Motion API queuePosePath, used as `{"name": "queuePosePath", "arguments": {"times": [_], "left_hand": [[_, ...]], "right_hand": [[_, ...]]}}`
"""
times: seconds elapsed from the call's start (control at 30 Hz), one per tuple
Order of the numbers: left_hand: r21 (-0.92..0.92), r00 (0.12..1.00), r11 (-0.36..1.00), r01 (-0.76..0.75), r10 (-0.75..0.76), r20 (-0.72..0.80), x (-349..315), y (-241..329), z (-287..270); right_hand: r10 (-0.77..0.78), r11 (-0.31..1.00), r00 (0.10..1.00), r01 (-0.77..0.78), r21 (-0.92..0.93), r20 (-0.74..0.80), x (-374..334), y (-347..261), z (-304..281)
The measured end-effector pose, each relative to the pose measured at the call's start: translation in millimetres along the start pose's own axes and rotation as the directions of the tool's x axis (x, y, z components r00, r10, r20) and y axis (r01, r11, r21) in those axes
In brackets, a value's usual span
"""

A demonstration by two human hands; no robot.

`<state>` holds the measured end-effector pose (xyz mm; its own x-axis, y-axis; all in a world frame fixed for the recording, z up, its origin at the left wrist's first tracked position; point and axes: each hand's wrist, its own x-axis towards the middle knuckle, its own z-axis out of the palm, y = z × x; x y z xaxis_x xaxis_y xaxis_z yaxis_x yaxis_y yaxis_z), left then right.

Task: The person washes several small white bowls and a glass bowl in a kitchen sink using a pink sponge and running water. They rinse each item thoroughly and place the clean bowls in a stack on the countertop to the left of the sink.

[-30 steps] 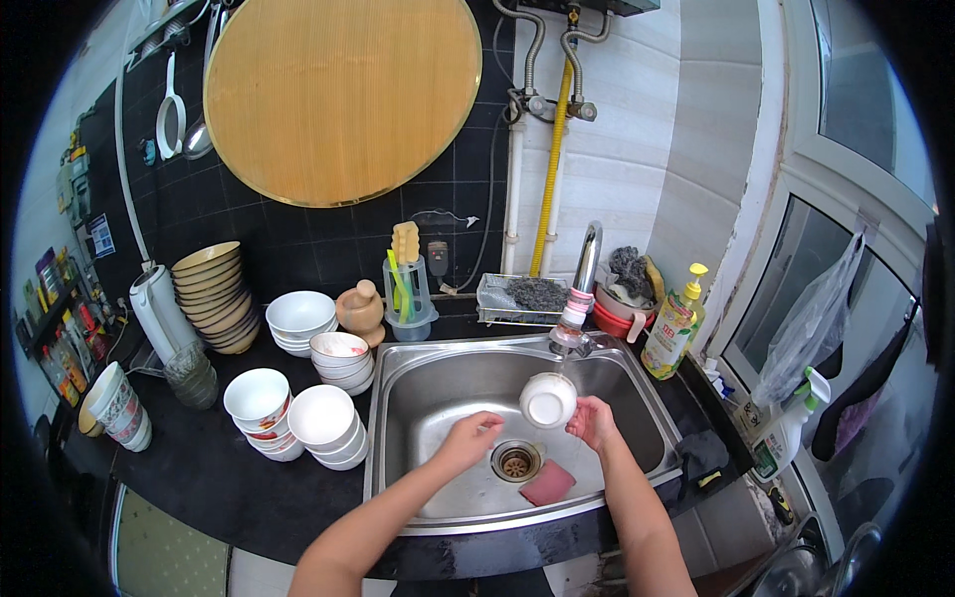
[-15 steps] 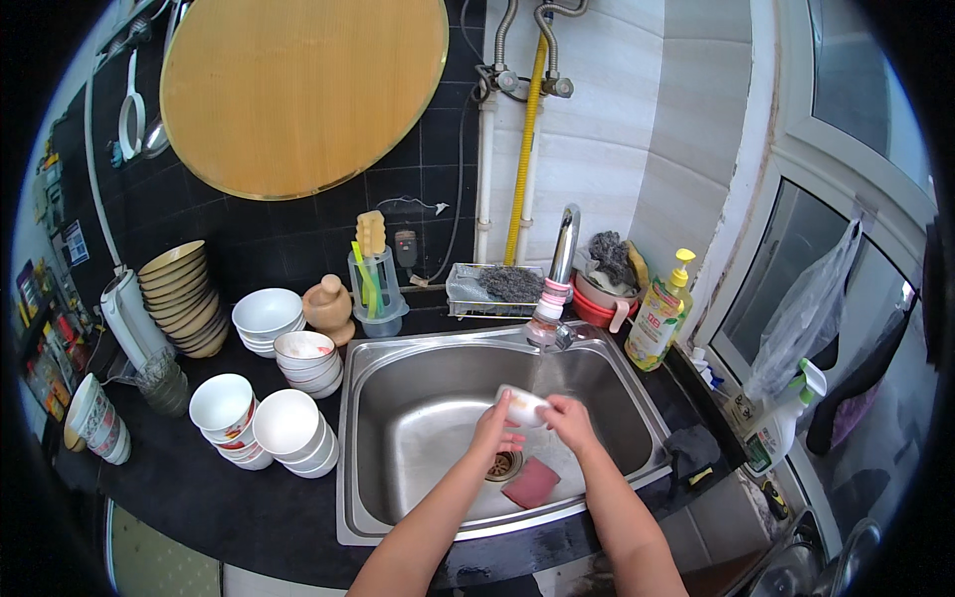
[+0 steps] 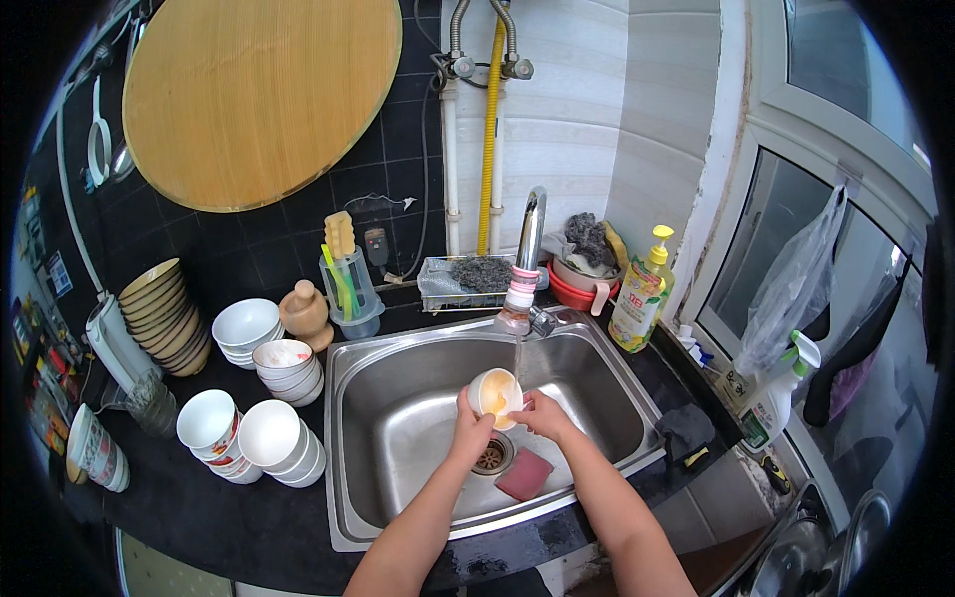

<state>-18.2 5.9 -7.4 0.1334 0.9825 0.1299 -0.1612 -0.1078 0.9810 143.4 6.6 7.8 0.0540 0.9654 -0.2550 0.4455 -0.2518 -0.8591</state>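
Note:
A small white bowl (image 3: 494,390) with an orange-yellow picture or residue inside is tilted so its inside faces me, over the steel sink (image 3: 398,408). My left hand (image 3: 471,428) grips its left side, fingers partly hidden behind it. The right edge is pinched by my right hand (image 3: 544,414). A thin stream of water runs from the faucet (image 3: 525,259) close to the bowl's right rim. Below the hands, a pinkish-red sponge (image 3: 524,475) lies on the sink floor beside the drain (image 3: 492,456).
Left of the sink stand stacked white bowls (image 3: 272,435), tan bowls (image 3: 164,308) and a wooden mortar (image 3: 305,313). Behind it are a utensil holder (image 3: 350,289) and a wire rack (image 3: 468,284). A yellow-pump soap bottle (image 3: 642,294) and a dark cloth (image 3: 684,430) sit to the right.
The bowl has turned in my hands, its inside now facing me, and shifted slightly left and lower. The view has swung a little right; the sponge still lies by the drain.

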Motion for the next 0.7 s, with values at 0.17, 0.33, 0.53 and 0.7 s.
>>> {"name": "queuePosePath", "arguments": {"times": [0.17, 0.33, 0.53, 0.7], "left_hand": [[-0.041, 0.942, 0.948, 0.316, -0.308, 0.133, -3, 5, -2], [-0.012, 0.889, 0.89, 0.455, -0.453, 0.07, 2, -1, -11], [0.296, 0.998, 0.953, 0.059, -0.045, -0.053, -4, -12, -7], [0.187, 0.986, 0.971, 0.149, -0.131, -0.106, -3, -6, 2]], "right_hand": [[-0.34, 0.798, 0.919, 0.17, -0.579, -0.2, -9, -6, -4], [-0.255, 0.86, 0.942, 0.118, -0.497, -0.217, -3, -3, 4], [-0.017, 0.983, 0.985, 0.048, -0.177, 0.17, -5, -3, 8], [-0.201, 0.954, 0.95, 0.135, -0.269, -0.239, 32, 31, 20]]}}
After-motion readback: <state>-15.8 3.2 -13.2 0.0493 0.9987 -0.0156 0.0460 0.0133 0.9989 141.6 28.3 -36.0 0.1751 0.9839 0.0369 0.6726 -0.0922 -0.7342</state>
